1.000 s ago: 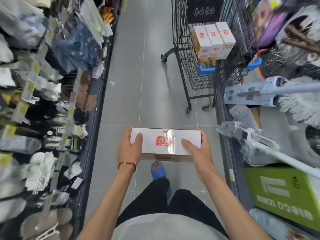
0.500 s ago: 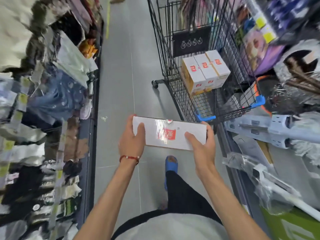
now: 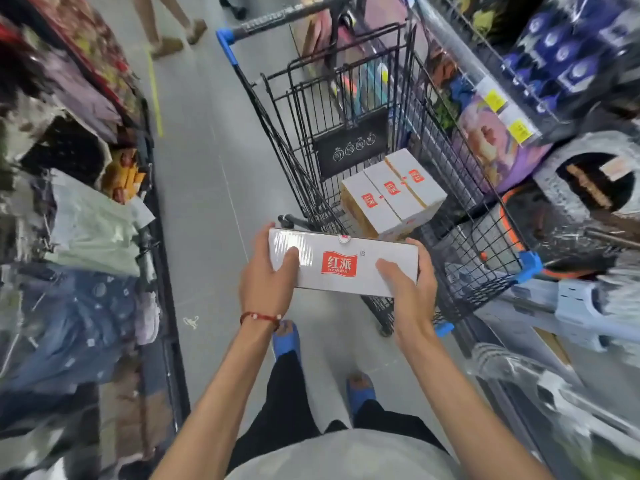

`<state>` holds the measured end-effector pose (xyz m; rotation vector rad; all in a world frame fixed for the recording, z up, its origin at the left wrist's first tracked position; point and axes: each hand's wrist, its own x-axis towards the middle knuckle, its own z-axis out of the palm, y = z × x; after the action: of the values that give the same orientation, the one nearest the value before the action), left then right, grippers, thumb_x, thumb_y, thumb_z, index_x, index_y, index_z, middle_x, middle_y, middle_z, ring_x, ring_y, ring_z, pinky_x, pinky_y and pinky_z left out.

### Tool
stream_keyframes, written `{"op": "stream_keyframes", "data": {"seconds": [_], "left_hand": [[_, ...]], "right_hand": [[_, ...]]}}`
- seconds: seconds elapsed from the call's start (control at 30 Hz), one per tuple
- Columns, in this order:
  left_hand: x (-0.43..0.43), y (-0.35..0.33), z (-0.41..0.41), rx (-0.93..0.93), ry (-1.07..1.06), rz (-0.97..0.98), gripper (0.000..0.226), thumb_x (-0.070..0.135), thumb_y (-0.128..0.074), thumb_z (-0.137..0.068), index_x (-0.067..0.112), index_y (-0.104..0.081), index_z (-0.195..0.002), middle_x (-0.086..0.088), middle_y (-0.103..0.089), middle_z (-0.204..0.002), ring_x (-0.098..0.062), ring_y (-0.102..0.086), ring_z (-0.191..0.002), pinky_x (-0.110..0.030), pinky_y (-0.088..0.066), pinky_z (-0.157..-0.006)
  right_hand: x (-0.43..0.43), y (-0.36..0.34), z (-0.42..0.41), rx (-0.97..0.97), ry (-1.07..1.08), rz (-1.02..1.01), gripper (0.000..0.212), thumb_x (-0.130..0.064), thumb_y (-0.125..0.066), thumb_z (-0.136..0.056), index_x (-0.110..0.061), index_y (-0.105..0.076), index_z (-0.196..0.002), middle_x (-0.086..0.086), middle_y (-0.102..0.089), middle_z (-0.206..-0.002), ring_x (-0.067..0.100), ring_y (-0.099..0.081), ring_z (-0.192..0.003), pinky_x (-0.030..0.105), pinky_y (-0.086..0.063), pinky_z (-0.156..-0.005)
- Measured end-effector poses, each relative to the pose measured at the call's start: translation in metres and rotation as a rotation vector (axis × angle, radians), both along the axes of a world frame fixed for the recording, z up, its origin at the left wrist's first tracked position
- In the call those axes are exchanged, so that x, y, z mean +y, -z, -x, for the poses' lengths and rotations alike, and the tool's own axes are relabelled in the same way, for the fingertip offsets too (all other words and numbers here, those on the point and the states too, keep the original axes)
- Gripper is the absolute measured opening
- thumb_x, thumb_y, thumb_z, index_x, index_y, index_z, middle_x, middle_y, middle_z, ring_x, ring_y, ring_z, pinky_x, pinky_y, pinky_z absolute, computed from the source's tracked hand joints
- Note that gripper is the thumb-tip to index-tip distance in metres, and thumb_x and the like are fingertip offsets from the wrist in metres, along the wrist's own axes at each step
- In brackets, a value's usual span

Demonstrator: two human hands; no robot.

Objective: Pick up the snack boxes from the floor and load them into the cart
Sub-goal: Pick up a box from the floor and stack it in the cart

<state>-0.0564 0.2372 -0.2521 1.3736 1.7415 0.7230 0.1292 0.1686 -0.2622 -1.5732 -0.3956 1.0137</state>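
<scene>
Two crowded shelves (image 3: pixel 86 223) flank the grey floor (image 3: pixel 204 209) bearing the cart (image 3: pixel 298 161).

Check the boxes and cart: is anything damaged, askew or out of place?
Nothing stands out. The snack box gripped by the left hand and right hand looks intact, and the three boxes in the cart lie neatly side by side.

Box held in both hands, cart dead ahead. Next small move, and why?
Probably carry the box forward over the cart's near rim and lower it beside the three boxes inside. The left hand and right hand grip its ends, it sits just short of the basket, and free mesh floor shows beside that row.
</scene>
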Motion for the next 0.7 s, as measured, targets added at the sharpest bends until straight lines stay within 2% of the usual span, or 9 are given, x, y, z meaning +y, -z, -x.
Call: {"op": "stream_keyframes", "data": {"seconds": [0.1,0.2,0.3,0.37,0.47,0.53,0.6,0.63,0.7], "left_hand": [[0.059,-0.007,0.003,-0.037,0.156,-0.006,0.052,0.035,-0.059,-0.091,0.036,-0.041,-0.14,0.029,-0.055,-0.099,-0.018,-0.062,-0.097,-0.034,-0.054,-0.086],[0.104,-0.019,0.001,-0.038,0.281,-0.012,0.057,0.03,-0.063,-0.091,0.035,-0.039,-0.142,0.013,-0.06,-0.107,-0.02,-0.064,-0.098,-0.044,-0.057,-0.089],[0.142,-0.028,-0.011,-0.034,0.381,-0.038,0.058,0.028,-0.065,-0.09,0.032,-0.041,-0.143,0.006,-0.059,-0.114,-0.021,-0.062,-0.1,-0.044,-0.055,-0.093],[0.162,-0.03,-0.022,-0.013,0.44,-0.03,0.058,0.025,-0.065,-0.091,0.031,-0.042,-0.144,0.005,-0.058,-0.114,-0.021,-0.061,-0.099,-0.044,-0.055,-0.093],[0.189,-0.024,-0.042,0.024,0.525,-0.005,0.062,0.038,-0.064,-0.087,0.04,-0.038,-0.143,0.004,-0.066,-0.119,-0.025,-0.067,-0.101,-0.047,-0.057,-0.091],[0.207,-0.018,-0.06,0.056,0.574,0.016,0.064,0.048,-0.06,-0.079,0.05,-0.036,-0.139,0.005,-0.068,-0.119,-0.025,-0.069,-0.1,-0.048,-0.058,-0.089],[0.225,-0.009,-0.078,0.08,0.613,0.038,0.066,0.051,-0.059,-0.076,0.05,-0.035,-0.137,0.006,-0.068,-0.121,-0.023,-0.069,-0.103,-0.048,-0.057,-0.092],[0.234,-0.006,-0.088,0.095,0.637,0.05,0.066,0.051,-0.059,-0.076,0.049,-0.035,-0.138,0.007,-0.067,-0.122,-0.022,-0.068,-0.105,-0.048,-0.056,-0.093],[0.252,0.004,-0.108,0.117,0.669,0.077,0.065,0.049,-0.059,-0.077,0.048,-0.033,-0.137,0.006,-0.066,-0.122,-0.022,-0.068,-0.106,-0.048,-0.057,-0.092]], "right_hand": [[0.034,-0.005,0.012,0.004,0.113,-0.021,0.04,-0.005,-0.07,-0.092,-0.031,-0.061,-0.121,-0.002,-0.074,-0.109,0.001,-0.07,-0.089,0.015,-0.053,-0.065],[0.06,-0.009,0.021,0.002,0.233,-0.036,0.046,-0.007,-0.072,-0.091,-0.028,-0.06,-0.13,0.0,-0.075,-0.116,0.016,-0.071,-0.104,0.022,-0.057,-0.075],[0.081,-0.009,0.026,-0.009,0.333,-0.038,0.044,-0.011,-0.073,-0.091,-0.041,-0.062,-0.119,-0.005,-0.075,-0.114,0.015,-0.07,-0.107,0.032,-0.057,-0.087],[0.092,-0.008,0.025,-0.005,0.408,-0.029,0.042,-0.011,-0.073,-0.091,-0.044,-0.062,-0.115,-0.009,-0.075,-0.111,0.008,-0.07,-0.101,0.03,-0.055,-0.085],[0.107,-0.001,0.017,0.008,0.506,-0.015,0.046,-0.011,-0.073,-0.091,-0.038,-0.058,-0.126,-0.011,-0.072,-0.112,-0.002,-0.068,-0.096,0.024,-0.052,-0.083],[0.118,0.007,0.007,0.021,0.549,0.007,0.051,-0.014,-0.074,-0.091,-0.033,-0.054,-0.134,-0.006,-0.07,-0.119,0.007,-0.067,-0.105,0.029,-0.054,-0.087],[0.13,0.016,-0.007,0.038,0.57,0.035,0.054,-0.017,-0.074,-0.091,-0.033,-0.051,-0.137,-0.003,-0.069,-0.122,0.015,-0.067,-0.109,0.034,-0.058,-0.088],[0.138,0.02,-0.015,0.056,0.583,0.041,0.055,-0.017,-0.075,-0.09,-0.033,-0.051,-0.137,-0.003,-0.068,-0.121,0.016,-0.067,-0.109,0.033,-0.06,-0.084],[0.152,0.031,-0.031,0.083,0.601,0.048,0.054,-0.015,-0.075,-0.091,-0.03,-0.049,-0.136,-0.003,-0.068,-0.118,0.014,-0.067,-0.106,0.022,-0.059,-0.07]]}}
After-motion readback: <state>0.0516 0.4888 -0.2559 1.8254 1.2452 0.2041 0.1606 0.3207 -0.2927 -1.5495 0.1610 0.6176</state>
